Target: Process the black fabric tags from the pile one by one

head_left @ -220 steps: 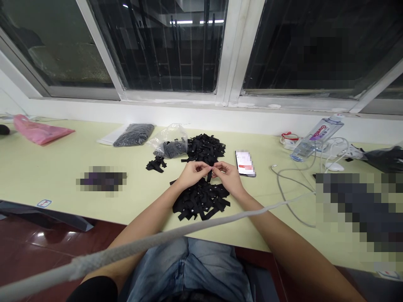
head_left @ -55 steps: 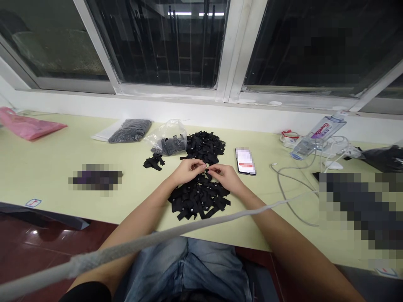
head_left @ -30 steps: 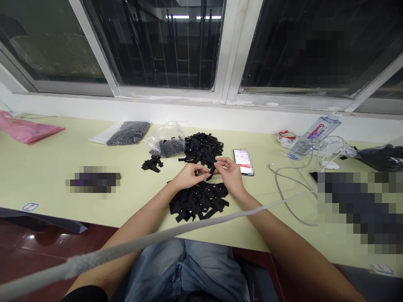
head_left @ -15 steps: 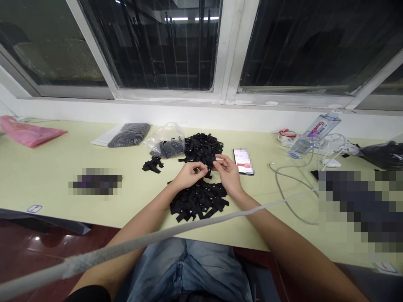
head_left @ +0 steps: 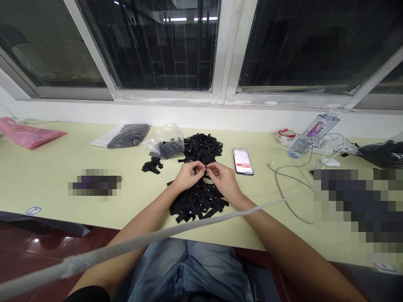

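Observation:
My left hand and my right hand meet fingertip to fingertip over the table. Both are closed in a pinch on a small black fabric strip, mostly hidden by the fingers. Just nearer to me lies a loose pile of black fabric strips, several with small white marks. Beyond the hands is another heap of black strips. A clear plastic bag with dark pieces inside leans against that far heap. To its front left sits a small cluster of black strips.
A phone lies right of the hands. Farther right are a tilted bottle, a power strip and loose cables. A grey cord crosses in front of my forearms. A filled bag and pink plastic lie left.
My right hand has moved left; its fingers, spread a little before, now pinch against the left hand's fingertips at the black strip. My left hand stays nearly in place.

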`<state>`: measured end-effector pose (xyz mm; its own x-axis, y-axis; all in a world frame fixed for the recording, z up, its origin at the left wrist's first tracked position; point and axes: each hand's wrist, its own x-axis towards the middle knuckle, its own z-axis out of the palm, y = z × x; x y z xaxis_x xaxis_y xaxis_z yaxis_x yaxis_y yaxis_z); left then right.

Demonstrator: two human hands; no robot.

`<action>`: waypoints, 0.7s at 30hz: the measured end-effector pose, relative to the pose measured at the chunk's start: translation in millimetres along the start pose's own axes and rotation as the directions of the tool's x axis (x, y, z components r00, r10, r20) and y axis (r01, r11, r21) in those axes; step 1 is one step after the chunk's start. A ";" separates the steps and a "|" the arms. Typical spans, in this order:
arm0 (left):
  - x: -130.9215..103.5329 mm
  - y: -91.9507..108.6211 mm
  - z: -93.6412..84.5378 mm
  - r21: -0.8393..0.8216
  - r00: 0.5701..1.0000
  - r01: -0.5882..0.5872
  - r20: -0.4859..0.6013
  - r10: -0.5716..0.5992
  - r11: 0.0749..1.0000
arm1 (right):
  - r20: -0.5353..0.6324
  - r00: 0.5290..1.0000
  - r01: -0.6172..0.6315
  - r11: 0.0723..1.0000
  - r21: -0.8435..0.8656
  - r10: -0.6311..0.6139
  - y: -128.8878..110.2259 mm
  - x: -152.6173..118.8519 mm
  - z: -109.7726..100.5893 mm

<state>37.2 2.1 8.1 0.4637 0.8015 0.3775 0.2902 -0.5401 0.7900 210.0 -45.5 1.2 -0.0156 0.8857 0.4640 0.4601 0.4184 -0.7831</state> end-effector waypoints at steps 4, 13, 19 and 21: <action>-1.1 -0.2 0.2 0.085 0.998 -0.068 0.009 0.067 0.994 | 0.007 0.997 -0.080 0.995 0.065 0.080 5.4 1.2 0.1; -1.5 -1.3 2.1 0.328 0.979 -0.185 -0.023 0.204 0.926 | 0.011 0.977 -0.206 0.926 0.317 0.214 8.1 4.0 8.2; -2.1 -0.5 1.8 0.367 0.972 -0.213 -0.018 0.235 0.906 | 0.010 0.969 -0.228 0.875 0.428 0.247 12.1 4.7 13.1; -2.4 -0.5 1.9 0.387 0.973 -0.215 0.003 0.233 0.897 | 0.024 0.964 -0.245 0.852 0.463 0.264 13.3 4.6 13.4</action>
<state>37.5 0.0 5.9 0.5206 0.6533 0.5497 0.4841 -0.7562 0.4402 204.1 -33.2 -12.6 0.0847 0.9694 0.2306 -0.0150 0.2326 -0.9725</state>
